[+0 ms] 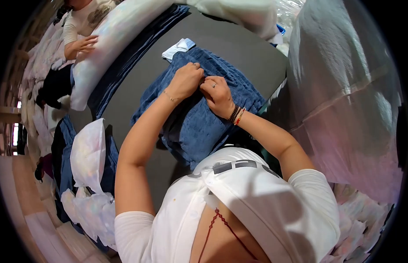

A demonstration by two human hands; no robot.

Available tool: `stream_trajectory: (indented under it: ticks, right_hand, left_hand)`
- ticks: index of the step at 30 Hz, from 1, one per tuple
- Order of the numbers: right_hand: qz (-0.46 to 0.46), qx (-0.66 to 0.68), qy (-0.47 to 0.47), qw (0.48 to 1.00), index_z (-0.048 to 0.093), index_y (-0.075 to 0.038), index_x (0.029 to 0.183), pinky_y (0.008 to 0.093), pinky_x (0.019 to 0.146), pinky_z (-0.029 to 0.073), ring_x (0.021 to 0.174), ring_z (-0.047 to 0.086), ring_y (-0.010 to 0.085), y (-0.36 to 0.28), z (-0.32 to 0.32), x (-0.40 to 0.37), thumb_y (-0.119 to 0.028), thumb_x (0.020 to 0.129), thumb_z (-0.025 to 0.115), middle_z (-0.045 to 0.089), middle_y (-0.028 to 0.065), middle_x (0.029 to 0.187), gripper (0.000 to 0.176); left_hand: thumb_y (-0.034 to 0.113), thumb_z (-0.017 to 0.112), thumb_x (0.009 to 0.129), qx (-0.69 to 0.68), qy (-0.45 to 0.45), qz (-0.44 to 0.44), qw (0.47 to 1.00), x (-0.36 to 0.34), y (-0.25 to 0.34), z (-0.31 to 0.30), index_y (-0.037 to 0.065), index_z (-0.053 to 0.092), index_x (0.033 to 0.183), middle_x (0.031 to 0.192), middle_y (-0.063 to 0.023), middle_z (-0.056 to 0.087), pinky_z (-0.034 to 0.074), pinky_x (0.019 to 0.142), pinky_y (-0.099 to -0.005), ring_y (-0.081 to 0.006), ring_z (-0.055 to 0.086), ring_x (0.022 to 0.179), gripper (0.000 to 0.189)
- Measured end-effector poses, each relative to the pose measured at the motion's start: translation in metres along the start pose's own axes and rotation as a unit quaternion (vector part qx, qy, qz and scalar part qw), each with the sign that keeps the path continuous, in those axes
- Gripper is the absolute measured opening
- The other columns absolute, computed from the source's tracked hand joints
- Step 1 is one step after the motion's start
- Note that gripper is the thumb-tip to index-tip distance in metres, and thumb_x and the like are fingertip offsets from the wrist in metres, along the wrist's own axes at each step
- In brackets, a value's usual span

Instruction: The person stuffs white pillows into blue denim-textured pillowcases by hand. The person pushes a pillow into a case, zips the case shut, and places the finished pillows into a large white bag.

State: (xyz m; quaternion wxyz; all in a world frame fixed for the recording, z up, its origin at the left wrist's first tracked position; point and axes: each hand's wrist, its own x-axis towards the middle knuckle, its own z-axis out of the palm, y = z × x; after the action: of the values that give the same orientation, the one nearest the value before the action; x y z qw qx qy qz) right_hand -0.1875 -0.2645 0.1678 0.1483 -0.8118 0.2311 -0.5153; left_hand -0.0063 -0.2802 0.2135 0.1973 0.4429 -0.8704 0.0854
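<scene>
A blue denim garment [208, 127] lies bunched on the grey table [256, 48], in front of my body. My left hand [186, 81] pinches its fabric near the upper middle. Close beside it on the right, my right hand [218, 95] has its fingers curled on the same garment. The two hands nearly touch at the fingertips, and the bit of cloth between them is too small to make out. A white and pale blue piece of cloth [178, 49] shows at the garment's top edge.
A stack of dark blue denim [125, 65] and a long plastic-wrapped bundle [116, 39] line the table's left side. Another person's hand [86, 44] rests on that bundle. A tall plastic-wrapped pile [344, 87] stands at the right. White bags [88, 153] sit at the lower left.
</scene>
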Motion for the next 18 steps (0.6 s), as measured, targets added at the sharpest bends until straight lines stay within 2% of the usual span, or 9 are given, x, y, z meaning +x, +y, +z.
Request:
stream_trajectory:
  ticks: [2, 3, 4, 6, 7, 8, 13, 16, 18]
  right_hand:
    - [-0.013, 0.018, 0.003, 1.000, 0.064, -0.005, 0.094, 0.0428, 0.093, 0.045, 0.101, 0.060, 0.0311, -0.001, -0.007, -0.001, -0.002, 0.083, 0.066, 0.064, 0.0118, 0.096, 0.011]
    - [0.037, 0.048, 0.006, 0.998, 0.065, -0.005, 0.096, 0.0415, 0.096, 0.042, 0.102, 0.059, 0.0291, 0.001, -0.007, -0.004, -0.006, 0.086, 0.066, 0.064, 0.0106, 0.095, 0.010]
    - [0.039, 0.045, 0.008, 0.998, 0.065, -0.005, 0.096, 0.0415, 0.096, 0.042, 0.102, 0.059, 0.0291, 0.005, -0.008, -0.004, -0.006, 0.086, 0.066, 0.064, 0.0106, 0.095, 0.010]
    - [0.133, 0.083, 0.010, 0.988, 0.065, -0.005, 0.097, 0.0364, 0.090, 0.043, 0.100, 0.058, 0.0264, 0.015, -0.007, -0.001, -0.012, 0.090, 0.065, 0.063, 0.0077, 0.096, 0.010]
    - [0.179, 0.095, -0.003, 0.979, 0.063, -0.003, 0.099, 0.0350, 0.090, 0.042, 0.099, 0.056, 0.0235, 0.026, -0.004, 0.000, -0.018, 0.093, 0.064, 0.061, 0.0057, 0.094, 0.016]
    - [0.258, 0.155, -0.030, 0.953, 0.062, -0.005, 0.095, 0.0389, 0.098, 0.037, 0.101, 0.057, 0.0260, 0.027, -0.005, 0.007, -0.018, 0.090, 0.065, 0.062, 0.0086, 0.092, 0.013]
    - [0.352, 0.228, 0.000, 0.908, 0.059, -0.001, 0.094, 0.0333, 0.074, 0.049, 0.078, 0.062, 0.0248, 0.035, 0.017, 0.008, -0.015, 0.092, 0.063, 0.064, 0.0124, 0.085, 0.015]
    - [0.324, 0.202, 0.099, 0.919, 0.059, 0.001, 0.094, 0.0317, 0.066, 0.048, 0.070, 0.060, 0.0210, 0.037, 0.025, 0.008, -0.013, 0.092, 0.063, 0.064, 0.0113, 0.079, 0.015]
    - [0.324, 0.207, 0.049, 0.922, 0.060, 0.001, 0.096, 0.0319, 0.068, 0.049, 0.071, 0.062, 0.0202, 0.048, 0.018, 0.010, -0.012, 0.091, 0.065, 0.065, 0.0112, 0.079, 0.015]
  left_hand:
    - [0.012, 0.059, 0.091, -0.036, -0.162, -0.113, 0.980, 0.015, -0.006, 0.013, 0.003, 0.070, 0.088, 0.081, -0.0143, 0.066, 0.051, 0.071, -0.0441, -0.0377, 0.062, 0.074, 0.015]
    - [0.014, 0.058, 0.095, -0.106, -0.143, -0.144, 0.974, 0.021, -0.009, 0.019, 0.003, 0.068, 0.081, 0.068, -0.0069, 0.066, 0.050, 0.065, -0.0351, -0.0252, 0.061, 0.064, 0.020]
    - [0.014, 0.058, 0.095, -0.107, -0.143, -0.140, 0.974, 0.020, -0.013, 0.023, 0.003, 0.068, 0.081, 0.068, -0.0069, 0.066, 0.050, 0.065, -0.0351, -0.0252, 0.061, 0.064, 0.020]
    - [0.019, 0.060, 0.098, -0.495, -0.175, -0.355, 0.773, 0.014, -0.022, 0.028, 0.004, 0.068, 0.082, 0.071, 0.0039, 0.062, 0.044, 0.060, -0.0250, -0.0076, 0.056, 0.066, 0.023]
    - [0.022, 0.060, 0.100, -0.548, -0.109, -0.337, 0.757, 0.003, -0.027, 0.045, 0.006, 0.068, 0.082, 0.072, 0.0104, 0.056, 0.037, 0.058, -0.0192, 0.0018, 0.045, 0.067, 0.025]
    - [0.022, 0.060, 0.100, -0.550, -0.108, -0.340, 0.755, -0.001, -0.025, 0.050, 0.006, 0.068, 0.082, 0.072, 0.0104, 0.056, 0.037, 0.058, -0.0192, 0.0018, 0.045, 0.067, 0.025]
    - [0.023, 0.063, 0.096, -0.496, -0.023, -0.407, 0.767, -0.005, -0.017, 0.046, 0.001, 0.066, 0.075, 0.063, 0.0066, 0.053, 0.034, 0.053, -0.0251, -0.0029, 0.044, 0.060, 0.031]
    - [0.025, 0.064, 0.095, -0.388, 0.004, -0.407, 0.827, -0.003, -0.007, 0.040, -0.004, 0.064, 0.076, 0.059, 0.0001, 0.054, 0.037, 0.054, -0.0299, -0.0064, 0.046, 0.060, 0.034]
    - [0.024, 0.064, 0.095, -0.389, 0.003, -0.395, 0.832, -0.004, -0.010, 0.044, -0.006, 0.064, 0.078, 0.060, -0.0031, 0.056, 0.041, 0.056, -0.0312, -0.0087, 0.049, 0.060, 0.034]
